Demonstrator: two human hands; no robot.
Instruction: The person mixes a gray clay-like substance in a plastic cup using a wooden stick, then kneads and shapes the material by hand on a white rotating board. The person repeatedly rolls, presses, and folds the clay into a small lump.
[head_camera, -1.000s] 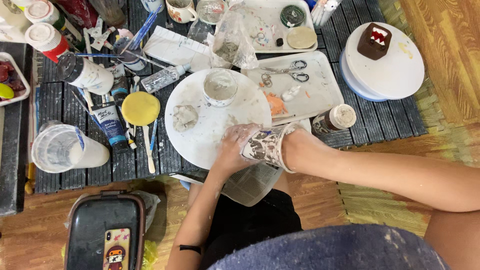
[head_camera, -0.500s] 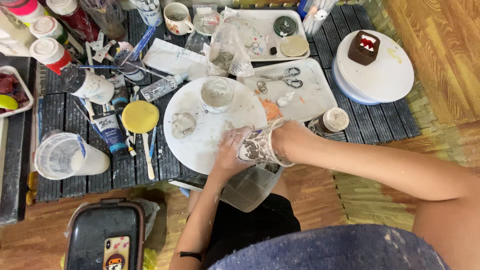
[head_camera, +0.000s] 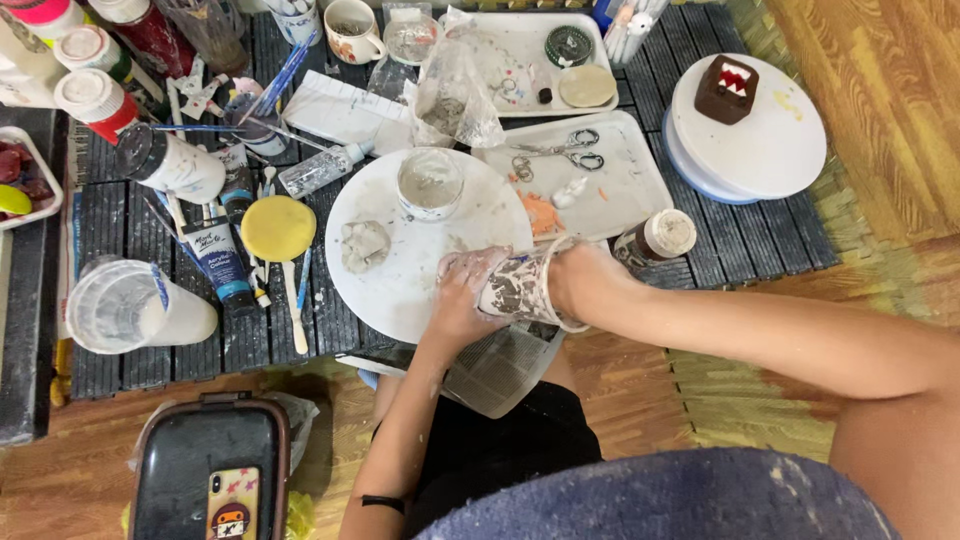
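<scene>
A cup-shaped piece (head_camera: 515, 290) covered in paper scraps and whitish paste lies on its side at the near edge of a round white board (head_camera: 400, 290). My left hand (head_camera: 460, 295), smeared with paste, presses against its left end. My right hand (head_camera: 580, 280) grips it from the right, with a pale loop around the piece next to my fingers. Both hands hold the piece between them. A sheet of printed paper (head_camera: 500, 370) lies just below it, over my lap.
On the board stand a small cup of paste (head_camera: 430, 185) and a grey clay lump (head_camera: 365, 245). A yellow lid (head_camera: 278, 228), paint tube (head_camera: 215, 260) and clear tub (head_camera: 130, 305) lie left. Tray with scissors (head_camera: 570, 150), small jar (head_camera: 660, 235) and white turntable (head_camera: 770, 150) sit right. A black case (head_camera: 200, 460) rests on the floor.
Both hands stay on the paper-covered piece at the board's near edge. The view has shifted a little; the left hand's fingers have slid slightly over the piece.
</scene>
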